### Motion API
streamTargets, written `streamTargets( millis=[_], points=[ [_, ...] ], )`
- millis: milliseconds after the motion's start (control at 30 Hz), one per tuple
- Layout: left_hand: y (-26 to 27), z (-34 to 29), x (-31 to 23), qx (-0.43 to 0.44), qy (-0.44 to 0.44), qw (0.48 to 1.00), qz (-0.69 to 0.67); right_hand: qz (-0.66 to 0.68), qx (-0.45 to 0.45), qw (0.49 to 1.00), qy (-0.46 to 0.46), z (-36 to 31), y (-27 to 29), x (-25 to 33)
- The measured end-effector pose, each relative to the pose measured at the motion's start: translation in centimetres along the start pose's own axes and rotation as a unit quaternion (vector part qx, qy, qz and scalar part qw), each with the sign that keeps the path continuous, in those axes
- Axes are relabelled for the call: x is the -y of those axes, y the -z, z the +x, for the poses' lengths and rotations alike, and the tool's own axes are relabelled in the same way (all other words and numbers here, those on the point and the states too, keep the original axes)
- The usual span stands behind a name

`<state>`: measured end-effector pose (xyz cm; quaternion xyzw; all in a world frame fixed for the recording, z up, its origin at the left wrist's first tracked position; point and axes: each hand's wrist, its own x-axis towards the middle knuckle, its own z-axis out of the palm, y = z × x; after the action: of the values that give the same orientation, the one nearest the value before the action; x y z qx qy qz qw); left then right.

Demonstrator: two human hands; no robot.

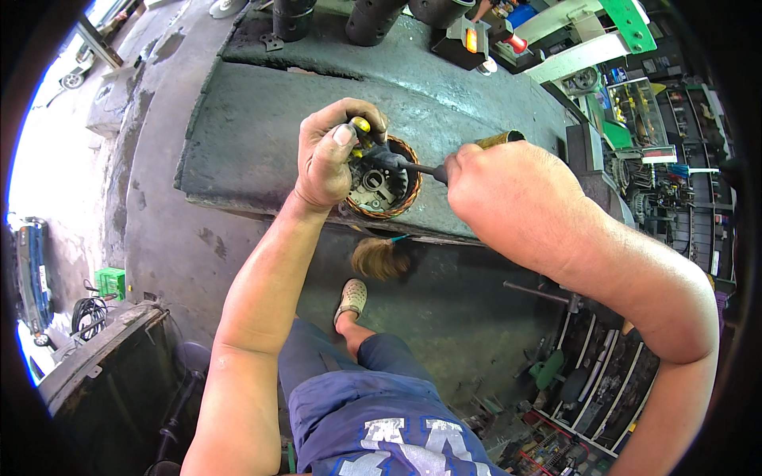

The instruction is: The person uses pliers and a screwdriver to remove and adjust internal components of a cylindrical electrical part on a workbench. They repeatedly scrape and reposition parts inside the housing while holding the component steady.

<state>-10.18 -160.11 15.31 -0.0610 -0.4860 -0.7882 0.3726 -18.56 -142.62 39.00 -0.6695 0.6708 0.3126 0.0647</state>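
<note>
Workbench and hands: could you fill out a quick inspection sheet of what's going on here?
Surface: grimy grey workbench, worn.
Job's things: round motor part with copper windings at the bench edge; screwdriver tip inside it.
Clutter: black cylinders at the back; brush under the edge.
Grippers: left hand grips the part; right hand holds the screwdriver.
Cables: black coil on the floor, left.
Surroundings: tool shelves right; green crate left.
</note>
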Motion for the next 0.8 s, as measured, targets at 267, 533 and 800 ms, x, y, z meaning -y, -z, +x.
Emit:
streamTargets(
  millis=[267, 533, 800],
  points=[
    [1.1, 0.6, 0.1, 0.004, 0.003, 1.0, 0.01, -0.002, -0.004, 0.998, -0.07, -3.7, 4.2, 0.3],
    [1.3, 0.7, 0.1, -0.009, 0.016, 1.0, -0.021, 0.155, -0.116, 0.944, -0.266, -10.8, 5.6, 0.8],
    [1.2, 0.8, 0.0, 0.004, 0.012, 1.0, -0.009, 0.271, -0.152, 0.879, -0.362, -17.9, -2.5, 0.8]
  ],
)
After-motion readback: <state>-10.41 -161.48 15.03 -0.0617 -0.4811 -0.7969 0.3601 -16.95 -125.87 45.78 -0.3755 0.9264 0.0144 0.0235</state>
